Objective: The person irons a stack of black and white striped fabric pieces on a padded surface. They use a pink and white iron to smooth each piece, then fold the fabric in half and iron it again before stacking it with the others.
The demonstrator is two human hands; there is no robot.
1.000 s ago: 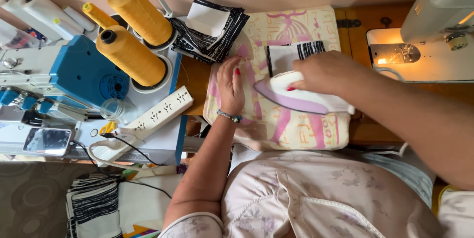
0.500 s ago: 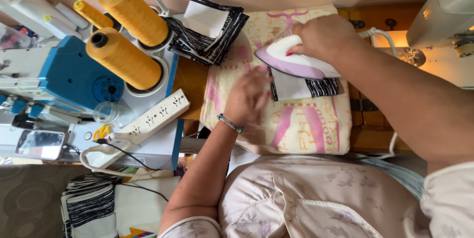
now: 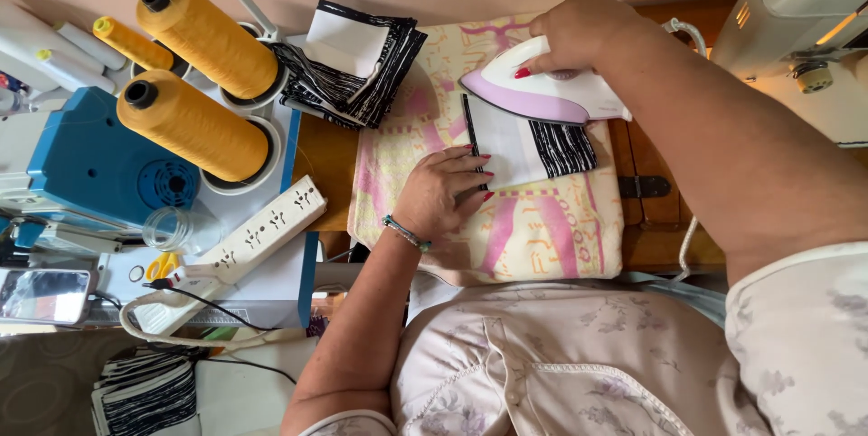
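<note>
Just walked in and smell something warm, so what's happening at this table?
A person is ironing. The right hand grips a white and pink iron at the upper edge of a black-and-white striped fabric piece, while the left hand pins that piece flat on a yellow and pink pressing cloth. More striped pieces are stacked beside yellow thread cones.

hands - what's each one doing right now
left hand: open, flat on the fabric piece
right hand: closed on the iron
</note>
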